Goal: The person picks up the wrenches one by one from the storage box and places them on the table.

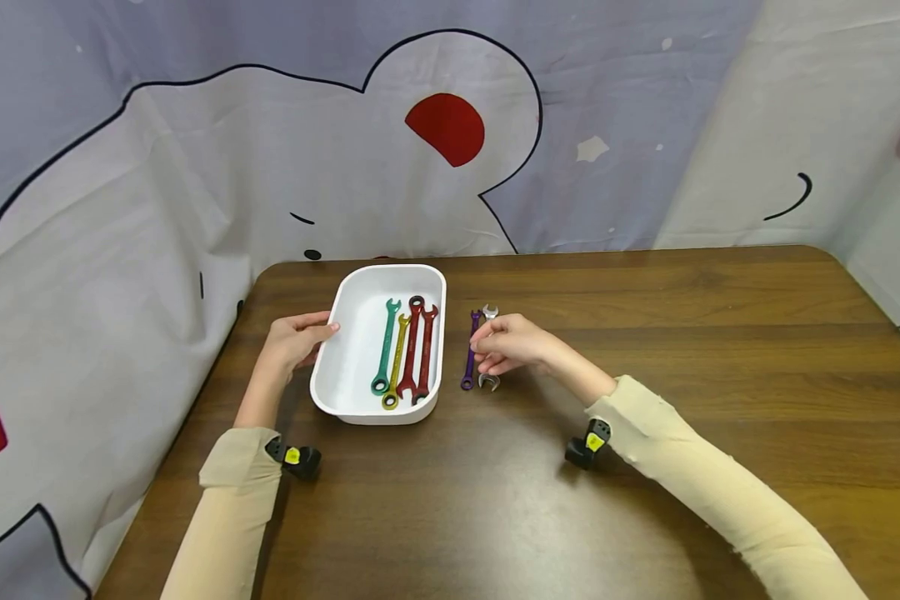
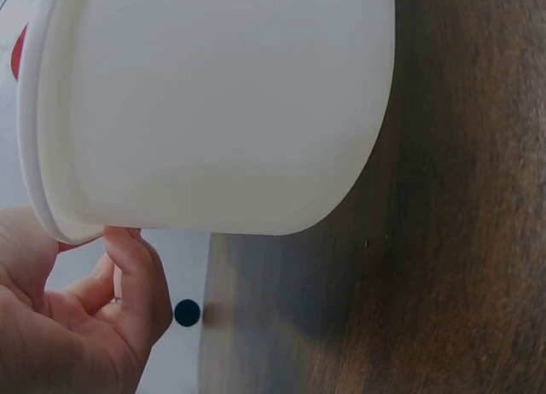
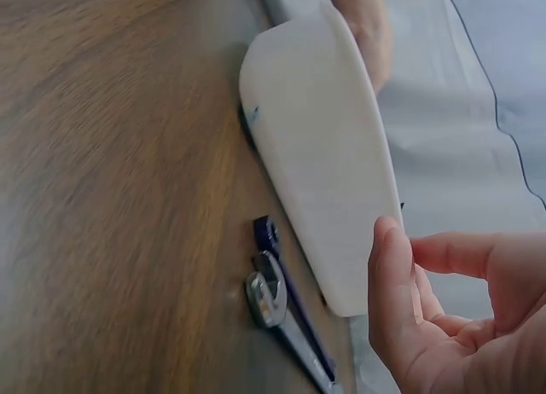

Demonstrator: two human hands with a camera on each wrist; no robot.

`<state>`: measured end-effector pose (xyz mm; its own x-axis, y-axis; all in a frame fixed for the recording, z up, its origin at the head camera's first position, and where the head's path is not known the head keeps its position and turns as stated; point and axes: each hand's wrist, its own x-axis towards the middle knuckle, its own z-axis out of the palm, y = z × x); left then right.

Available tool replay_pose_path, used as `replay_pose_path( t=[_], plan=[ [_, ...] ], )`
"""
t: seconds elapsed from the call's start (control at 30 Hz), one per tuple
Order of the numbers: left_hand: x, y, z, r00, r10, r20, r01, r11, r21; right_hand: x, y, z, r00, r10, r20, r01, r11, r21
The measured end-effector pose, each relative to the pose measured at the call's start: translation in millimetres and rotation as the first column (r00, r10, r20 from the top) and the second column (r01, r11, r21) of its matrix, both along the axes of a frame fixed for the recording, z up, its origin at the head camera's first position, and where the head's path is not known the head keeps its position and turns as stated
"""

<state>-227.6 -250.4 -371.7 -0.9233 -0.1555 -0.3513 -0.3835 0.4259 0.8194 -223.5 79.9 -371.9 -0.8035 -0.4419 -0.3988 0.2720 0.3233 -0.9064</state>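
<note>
My left hand (image 1: 294, 343) grips the left rim of a white plastic tray (image 1: 348, 333), thumb over the edge and fingers beneath. Inside lie a green wrench (image 1: 386, 348), a yellow wrench (image 1: 397, 362) and two red wrenches, one (image 1: 412, 346) beside the other (image 1: 426, 352). To the tray's right, a purple wrench (image 1: 468, 354) and a silver wrench (image 1: 489, 382) lie side by side on the table. Just above these two hovers my right hand (image 1: 513, 343), its thumb and index fingertips close together. In the right wrist view, its bent fingers (image 3: 392, 275) hold nothing.
The brown wooden table (image 1: 570, 517) extends widely to the right and front. Behind it hangs a printed curtain (image 1: 607, 108), which also runs along the left side. A black wrist camera (image 1: 588, 442) is strapped to each forearm.
</note>
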Motion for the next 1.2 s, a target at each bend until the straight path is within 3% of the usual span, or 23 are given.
replay_pose_path(
  t=[0.6, 1.2],
  plan=[
    [-0.1, 0.3, -1.5, 1.000, 0.011, 0.008, -0.011, 1.000, 0.001, 3.8, -13.0, 16.7, 0.999, -0.041, -0.027, 0.040, 0.998, -0.047],
    [0.1, -0.4, 0.9, 1.000, 0.012, 0.021, -0.011, 1.000, -0.015, 5.0, -31.7, 35.4, 0.990, -0.009, -0.137, 0.005, 1.000, -0.029]
  ],
)
